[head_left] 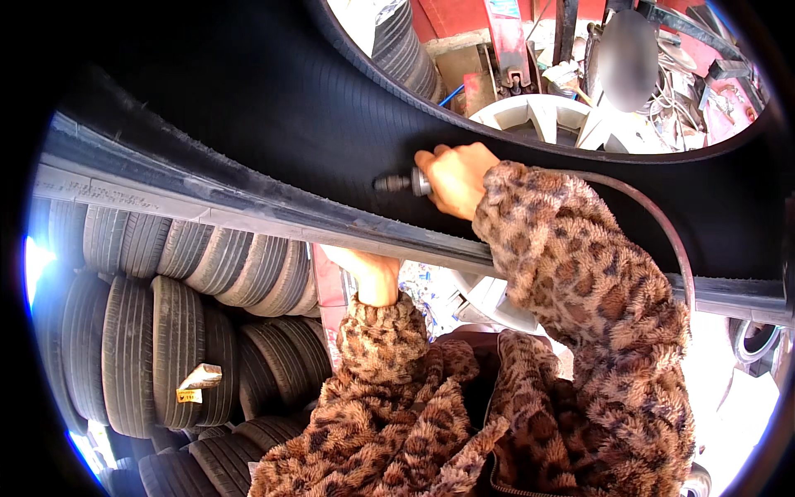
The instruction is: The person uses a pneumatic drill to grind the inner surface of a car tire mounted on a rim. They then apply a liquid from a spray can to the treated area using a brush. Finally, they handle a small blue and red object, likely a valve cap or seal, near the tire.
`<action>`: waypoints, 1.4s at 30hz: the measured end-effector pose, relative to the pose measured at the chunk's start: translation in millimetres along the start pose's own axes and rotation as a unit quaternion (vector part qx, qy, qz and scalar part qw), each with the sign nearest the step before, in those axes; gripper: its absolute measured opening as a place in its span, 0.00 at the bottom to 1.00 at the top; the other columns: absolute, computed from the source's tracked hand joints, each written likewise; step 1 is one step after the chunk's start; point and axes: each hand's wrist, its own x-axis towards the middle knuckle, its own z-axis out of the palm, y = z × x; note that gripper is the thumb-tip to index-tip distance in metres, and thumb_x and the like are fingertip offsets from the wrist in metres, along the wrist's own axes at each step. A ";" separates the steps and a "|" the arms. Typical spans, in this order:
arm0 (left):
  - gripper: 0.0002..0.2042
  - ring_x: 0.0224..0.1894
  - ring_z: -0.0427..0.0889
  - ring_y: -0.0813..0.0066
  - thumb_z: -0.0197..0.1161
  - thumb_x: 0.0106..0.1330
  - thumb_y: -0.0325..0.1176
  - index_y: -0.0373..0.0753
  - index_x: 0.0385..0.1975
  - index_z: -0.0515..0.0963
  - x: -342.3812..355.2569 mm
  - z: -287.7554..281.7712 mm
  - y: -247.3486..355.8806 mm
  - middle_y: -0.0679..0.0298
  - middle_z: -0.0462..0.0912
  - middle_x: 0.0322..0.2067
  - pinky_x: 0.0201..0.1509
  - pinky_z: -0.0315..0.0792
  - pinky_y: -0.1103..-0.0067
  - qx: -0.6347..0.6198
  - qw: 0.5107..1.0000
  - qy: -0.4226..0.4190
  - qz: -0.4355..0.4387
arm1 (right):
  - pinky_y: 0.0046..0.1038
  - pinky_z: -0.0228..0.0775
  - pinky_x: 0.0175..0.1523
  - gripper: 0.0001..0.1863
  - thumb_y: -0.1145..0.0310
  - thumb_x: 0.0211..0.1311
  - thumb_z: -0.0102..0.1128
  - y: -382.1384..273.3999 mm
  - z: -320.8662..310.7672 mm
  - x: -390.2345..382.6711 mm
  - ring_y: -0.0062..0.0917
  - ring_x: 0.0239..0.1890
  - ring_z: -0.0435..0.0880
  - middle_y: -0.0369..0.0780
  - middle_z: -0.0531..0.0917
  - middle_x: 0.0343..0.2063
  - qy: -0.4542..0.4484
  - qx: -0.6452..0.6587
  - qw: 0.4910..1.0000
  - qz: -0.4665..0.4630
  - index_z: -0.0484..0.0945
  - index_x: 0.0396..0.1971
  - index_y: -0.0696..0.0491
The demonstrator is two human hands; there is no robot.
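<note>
A large black tire point(273, 124) stretches across the view, its inner surface facing me. My right hand point(462, 178) reaches inside it, closed around an air-powered die grinder point(421, 181). The grinder's dark tip points left, at or very close to the inner wall; I cannot tell if it touches. A thin hose point(660, 217) runs past my right sleeve. Below the tire's near edge is my left hand point(373, 269), its fingers hidden behind the rim of the tire. Both arms wear fuzzy leopard-print sleeves.
Stacked used tires point(128, 356) fill the left side, one bearing a yellow label point(190, 396). Through the tire's opening show a pale wheel rim point(542, 112), a red metal post point(509, 41), another tire point(406, 58) and cluttered tools and cables on the right.
</note>
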 end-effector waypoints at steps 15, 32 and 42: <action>0.24 0.43 0.76 0.71 0.43 0.71 0.62 0.46 0.44 0.72 5.3 -5.7 -2.6 0.69 0.77 0.41 0.49 0.73 0.71 -0.034 0.999 -0.039 -0.006 | 0.41 0.80 0.36 0.16 0.69 0.49 0.63 3.0 -2.0 -1.9 0.42 0.32 0.86 0.48 0.82 0.32 0.030 -0.019 0.999 -0.022 0.75 0.39 0.56; 0.18 0.42 0.72 0.73 0.46 0.72 0.55 0.47 0.40 0.71 3.5 10.7 -10.7 0.70 0.73 0.38 0.48 0.70 0.74 -0.060 0.998 -0.018 0.004 | 0.39 0.80 0.37 0.17 0.70 0.48 0.63 14.5 -12.6 -11.3 0.41 0.32 0.86 0.46 0.82 0.32 0.048 -0.044 0.998 -0.014 0.76 0.40 0.55; 0.18 0.45 0.72 0.72 0.44 0.74 0.53 0.45 0.44 0.71 3.2 -4.5 -7.8 0.69 0.74 0.42 0.52 0.69 0.73 -0.037 0.999 -0.010 0.018 | 0.41 0.80 0.37 0.18 0.68 0.48 0.64 12.4 2.5 -1.9 0.42 0.33 0.86 0.48 0.82 0.33 0.008 -0.024 1.000 0.002 0.76 0.41 0.55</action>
